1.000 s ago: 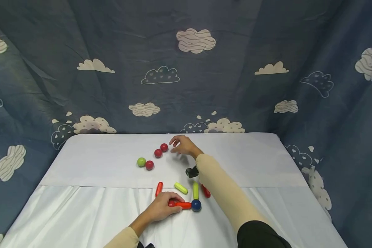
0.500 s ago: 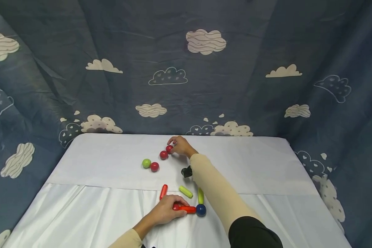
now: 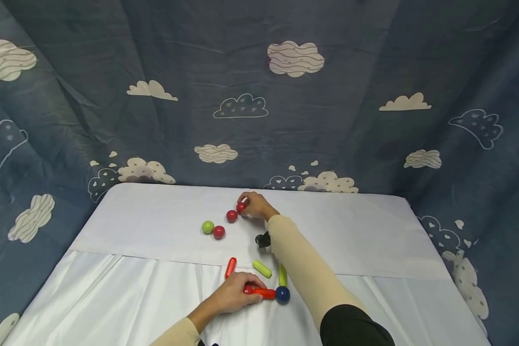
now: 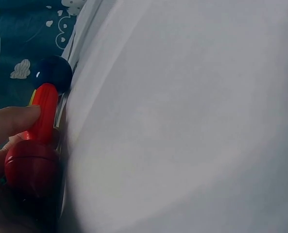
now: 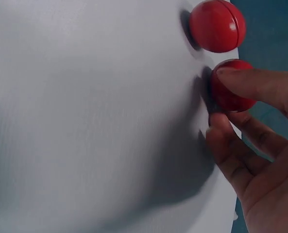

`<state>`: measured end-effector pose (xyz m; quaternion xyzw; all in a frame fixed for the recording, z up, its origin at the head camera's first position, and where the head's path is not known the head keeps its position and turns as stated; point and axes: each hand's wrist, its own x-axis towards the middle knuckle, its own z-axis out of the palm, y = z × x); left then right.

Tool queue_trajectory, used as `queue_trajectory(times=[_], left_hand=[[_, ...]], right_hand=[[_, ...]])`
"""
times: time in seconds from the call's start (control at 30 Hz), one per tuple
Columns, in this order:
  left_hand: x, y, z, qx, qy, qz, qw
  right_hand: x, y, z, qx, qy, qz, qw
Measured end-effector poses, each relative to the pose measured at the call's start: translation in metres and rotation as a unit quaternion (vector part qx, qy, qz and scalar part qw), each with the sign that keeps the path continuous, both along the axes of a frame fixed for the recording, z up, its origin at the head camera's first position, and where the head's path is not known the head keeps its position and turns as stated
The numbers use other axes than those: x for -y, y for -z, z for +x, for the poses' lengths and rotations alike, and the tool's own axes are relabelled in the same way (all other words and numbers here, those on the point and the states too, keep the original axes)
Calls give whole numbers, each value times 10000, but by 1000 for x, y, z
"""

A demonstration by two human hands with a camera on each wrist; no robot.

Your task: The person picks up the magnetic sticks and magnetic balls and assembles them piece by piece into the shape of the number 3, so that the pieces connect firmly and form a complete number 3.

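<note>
Near the front of the table, my left hand (image 3: 235,294) pinches a red rod (image 4: 47,109) between thumb and fingers. A red ball (image 4: 33,167) sits at the rod's near end and a dark blue ball (image 3: 283,295) at its other end. From the blue ball a yellow-green rod (image 3: 283,276) points away, partly covered by the right sleeve. Far back on the table, my right hand (image 3: 257,205) pinches another red ball (image 5: 231,94), thumb on one side and fingers beyond it. A second red ball (image 5: 216,26) lies just beside that one.
A green ball (image 3: 207,227) and a red ball (image 3: 218,232) lie side by side left of the right hand. A loose red rod (image 3: 230,267) and a loose yellow-green rod (image 3: 262,268) lie beyond the left hand. A patterned cloud curtain (image 3: 328,125) hangs behind the white table.
My right hand has closed in on the farthest red ball and now pinches it. The left hand keeps its hold on the red rod. The head view has turned slightly left.
</note>
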<state>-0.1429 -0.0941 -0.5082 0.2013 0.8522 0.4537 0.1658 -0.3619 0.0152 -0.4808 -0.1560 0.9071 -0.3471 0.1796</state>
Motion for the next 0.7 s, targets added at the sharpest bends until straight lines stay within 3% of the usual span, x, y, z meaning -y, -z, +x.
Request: queue_trajectory(times=[0.37,0.6,0.7], left_hand=[[-2,-5,2,86,-69,-2,9999],[-2,-4,3,85,-18,-78,9999],[-3,-2,3,-28,20,-85,10000]], right_hand=[[-27,-4,11,393,319,-569,9971],[-51,-8,25,1007,257,-1516,9830],[-60,-9,31,1107,270,-1667,9794]])
